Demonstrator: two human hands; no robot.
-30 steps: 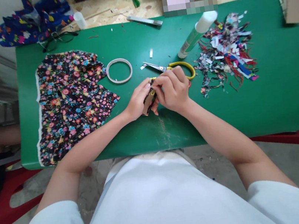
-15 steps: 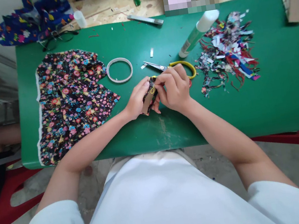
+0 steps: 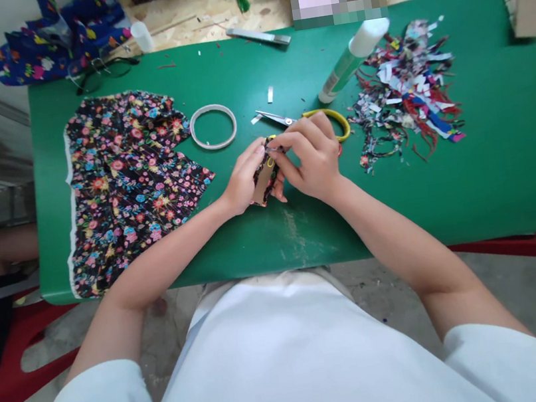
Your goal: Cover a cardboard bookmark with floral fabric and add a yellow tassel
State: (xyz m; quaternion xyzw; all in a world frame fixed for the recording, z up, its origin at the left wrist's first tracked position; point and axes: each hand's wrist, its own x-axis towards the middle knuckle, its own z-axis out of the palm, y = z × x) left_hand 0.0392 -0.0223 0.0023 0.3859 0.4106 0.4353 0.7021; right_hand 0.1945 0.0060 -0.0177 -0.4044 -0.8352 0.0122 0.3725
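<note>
My left hand (image 3: 246, 179) grips a small brown cardboard piece (image 3: 260, 187) edged with black floral fabric, held above the near part of the green table. A little loop of yellow cord shows on its upper part. At the piece's upper edge, my right hand (image 3: 312, 154) is closed in a pinch on the fabric, thumb against forefinger. Just beyond the right hand lie scissors (image 3: 341, 121) with yellow handles, blades pointing left and partly hidden by the hand. A roll of narrow white tape (image 3: 213, 127) lies flat beyond my left hand.
Black floral fabric (image 3: 130, 188) spreads over the table's left side. A glue stick (image 3: 352, 59) lies beside a heap of scraps (image 3: 407, 89) at right. A utility knife (image 3: 258, 36), glasses (image 3: 102, 70) and a blue patterned bag (image 3: 58, 44) lie along the back. Cardboard pieces (image 3: 528, 4) sit far right.
My right fingertips have shifted slightly up and left along the fabric edge, covering more of the yellow loop. My left hand keeps its hold on the cardboard piece.
</note>
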